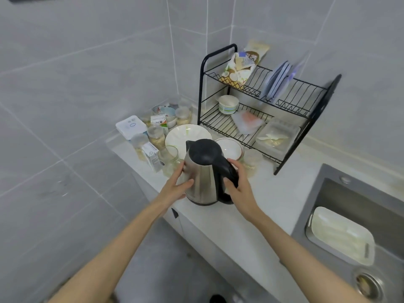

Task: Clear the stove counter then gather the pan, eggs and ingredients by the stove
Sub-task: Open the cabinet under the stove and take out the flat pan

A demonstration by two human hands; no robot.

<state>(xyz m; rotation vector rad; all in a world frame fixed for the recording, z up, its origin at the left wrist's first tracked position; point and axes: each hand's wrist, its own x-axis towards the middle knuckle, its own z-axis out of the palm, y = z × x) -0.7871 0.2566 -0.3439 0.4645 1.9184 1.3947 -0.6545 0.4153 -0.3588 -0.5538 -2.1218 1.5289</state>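
Head view, step: clearing the table, judged from both hands being on the kettle [204, 173]; no stove, pan or eggs are in sight here.
Head view, kettle: steel body with a black lid and handle, upright, near the front edge of the table [275, 193], just in front of a white plate [185, 134] and a bowl [229, 147], and well left of the sink [349, 189]. Whether its base sits on the table or hangs just clear of it cannot be told.
Head view, left hand [178, 185]: wrapped round the steel body on its left side, thumb across the front.
Head view, right hand [239, 185]: curled round the black handle, fingers over its top.
Head view, arms: both reach forward and slightly left, nearly straight, converging on the kettle.
Head view, surroundings: a glass [169, 154], jars and small cartons crowd the corner behind the kettle; a black dish rack [306, 119] stands to the right of them.
Next move, as a judgement: settle the kettle in the free patch without knocking the glass or bowl close behind it, keep it upright in case it holds water, then let go and turn to fetching the pan, eggs and ingredients.
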